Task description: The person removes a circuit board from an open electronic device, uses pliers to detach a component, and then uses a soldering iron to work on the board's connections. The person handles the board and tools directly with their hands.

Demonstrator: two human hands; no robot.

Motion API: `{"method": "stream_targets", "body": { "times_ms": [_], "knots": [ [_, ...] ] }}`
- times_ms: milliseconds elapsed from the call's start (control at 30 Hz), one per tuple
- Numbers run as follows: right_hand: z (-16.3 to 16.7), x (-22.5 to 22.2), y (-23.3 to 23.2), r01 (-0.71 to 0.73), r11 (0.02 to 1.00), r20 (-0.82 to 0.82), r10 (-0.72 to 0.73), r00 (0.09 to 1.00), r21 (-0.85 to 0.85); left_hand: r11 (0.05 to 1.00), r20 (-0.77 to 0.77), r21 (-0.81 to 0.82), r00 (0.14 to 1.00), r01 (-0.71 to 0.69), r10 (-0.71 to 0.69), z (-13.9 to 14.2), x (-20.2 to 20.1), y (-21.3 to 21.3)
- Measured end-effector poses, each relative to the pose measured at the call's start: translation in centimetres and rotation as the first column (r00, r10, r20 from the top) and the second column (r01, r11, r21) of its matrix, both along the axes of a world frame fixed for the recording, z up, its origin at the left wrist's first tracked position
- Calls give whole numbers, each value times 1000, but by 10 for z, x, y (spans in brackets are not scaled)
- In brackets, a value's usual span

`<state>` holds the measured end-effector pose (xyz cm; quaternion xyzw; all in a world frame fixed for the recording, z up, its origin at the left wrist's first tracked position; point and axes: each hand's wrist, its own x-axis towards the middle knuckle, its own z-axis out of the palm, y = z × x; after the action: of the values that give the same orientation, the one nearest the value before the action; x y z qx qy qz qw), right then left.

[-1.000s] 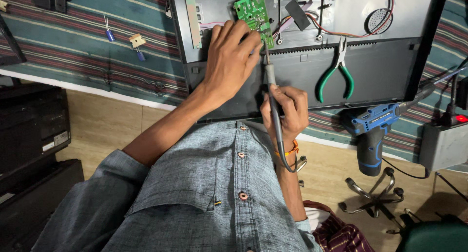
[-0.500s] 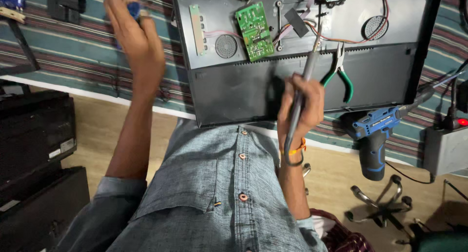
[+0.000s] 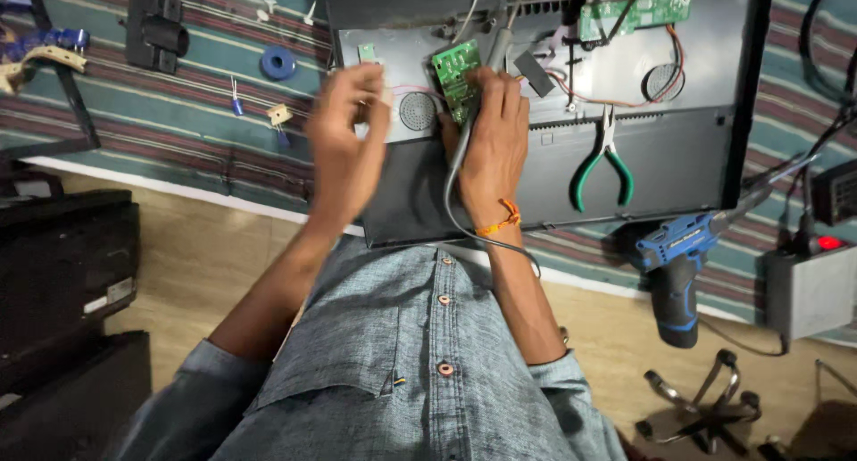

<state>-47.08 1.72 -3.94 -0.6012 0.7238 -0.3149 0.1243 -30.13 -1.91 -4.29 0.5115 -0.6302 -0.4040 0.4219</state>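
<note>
My right hand [image 3: 493, 149] grips a grey soldering iron [image 3: 496, 43], which points up past a small green circuit board [image 3: 453, 73]; its cable [image 3: 500, 245] trails back over my wrist. The board lies on the open grey back of a flat monitor [image 3: 678, 149]. My left hand [image 3: 344, 135] hovers over the monitor's left side, just left of the board. Its fingers are curled and pinched together; whether they hold anything is hidden.
Green-handled pliers [image 3: 603, 162] lie on the monitor right of my hand. A second green board [image 3: 634, 13] and red wires sit at its top. A blue cordless drill [image 3: 674, 269] and a grey box with a red light [image 3: 808, 287] are at right. A blue tape ring [image 3: 278, 64] lies at left.
My left hand came back from the far left of the table to the monitor. My right hand moved up with the iron to the green board.
</note>
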Motion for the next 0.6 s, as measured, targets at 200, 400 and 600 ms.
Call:
{"method": "stream_targets", "body": {
  "times_ms": [200, 400, 600],
  "knots": [
    [4, -15, -9, 64, 987, 169, -38, 985, -147, 896, -478, 410, 877, 169, 53, -23, -44, 10],
    [3, -53, -23, 149, 985, 788, -25, 615, -84, 896, -527, 396, 849, 199, 44, -51, -78, 2],
    [4, -61, -16, 193, 979, 842, -50, 538, -65, 916, -457, 349, 889, 195, -15, -49, -97, -4]
  ]
}}
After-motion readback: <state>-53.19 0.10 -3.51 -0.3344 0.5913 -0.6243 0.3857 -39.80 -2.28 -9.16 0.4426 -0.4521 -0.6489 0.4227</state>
